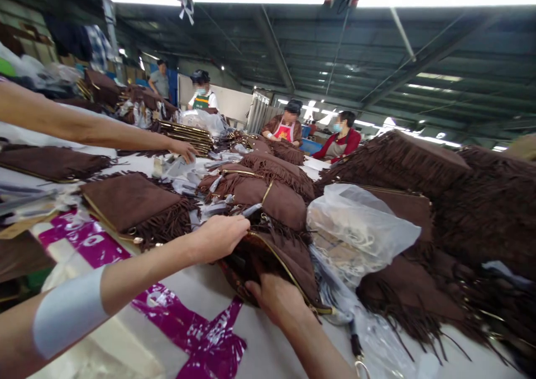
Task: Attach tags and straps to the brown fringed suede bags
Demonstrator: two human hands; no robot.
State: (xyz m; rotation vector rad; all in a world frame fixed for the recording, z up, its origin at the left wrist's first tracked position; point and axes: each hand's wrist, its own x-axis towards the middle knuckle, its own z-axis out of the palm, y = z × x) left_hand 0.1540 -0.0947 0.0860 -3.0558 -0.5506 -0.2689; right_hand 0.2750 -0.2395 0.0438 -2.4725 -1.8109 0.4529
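Observation:
A brown fringed pouch (291, 256) with a gold zipper lies unzipped in front of me, its dark mouth gaping towards me. My left hand (224, 235) is closed on the upper left end of its opening, pinching the edge. Into that mouth reaches my right hand (278, 298); its thumb shows near the lower edge, but its other fingers are hidden inside. Just beyond lie more brown pouches (268, 197) with gold zippers, overlapping in a row. A black strap end with a metal clasp (357, 345) hangs beside the pouch's right end.
A co-worker's hand (184, 149) reaches in from the left. Another pouch (129, 200) lies to the left, near purple printed plastic (188, 323). To the right are a clear plastic bag (355, 222) and a tall pile of fringed pouches (494, 200). Several people sit or stand beyond.

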